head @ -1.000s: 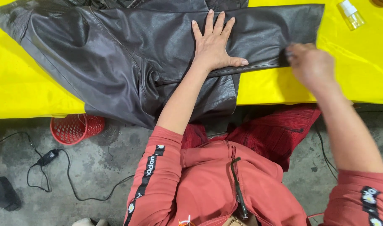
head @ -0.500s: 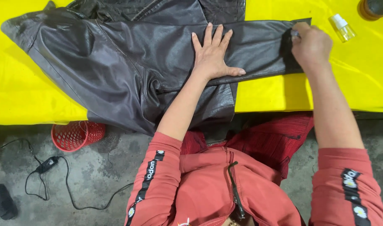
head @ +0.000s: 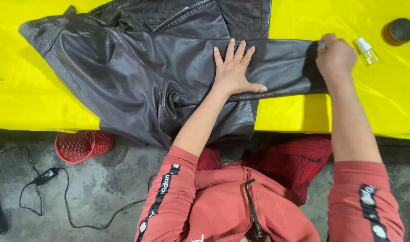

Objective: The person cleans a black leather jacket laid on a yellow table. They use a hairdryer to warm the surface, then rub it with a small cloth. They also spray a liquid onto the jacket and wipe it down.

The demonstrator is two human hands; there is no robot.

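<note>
Head view, jacket: 1 dark brown leather jacket (head: pixel 142 76) spread across the yellow table cover (head: pixel 25 96), hem hanging over the near edge, 1 sleeve laid out to the right.
Head view, left hand: 1 left hand (head: pixel 234 71) flat on the sleeve, palm down, 4 fingers fanned slightly apart, thumb stuck out to the right.
Head view, right hand: 1 right hand (head: pixel 335 56) curled at the cuff end of the sleeve, fingers bunched together on the leather edge; a small pale object at the fingertips, too small to name.
Head view, bottles: 1 small clear spray bottle (head: pixel 365 50) lying just beside the right hand; 1 round dark-capped jar (head: pixel 399 30) near the top right corner.
Head view, floor: 1 red mesh basket (head: pixel 81 145) under the table edge, 1 black cable (head: pixel 57 197) with 1 inline block trailing over grey concrete.
Head view, clothing: 2 red sleeves with black striped trim, red garment below.
Cut off: jacket collar and upper body past the top edge; 1 dark object at the bottom left corner clipped by the frame, kind unclear.
Hidden: right fingertips turned away from the camera, grip on the cuff not fully visible; far sleeve of the jacket folded under, not countable.
</note>
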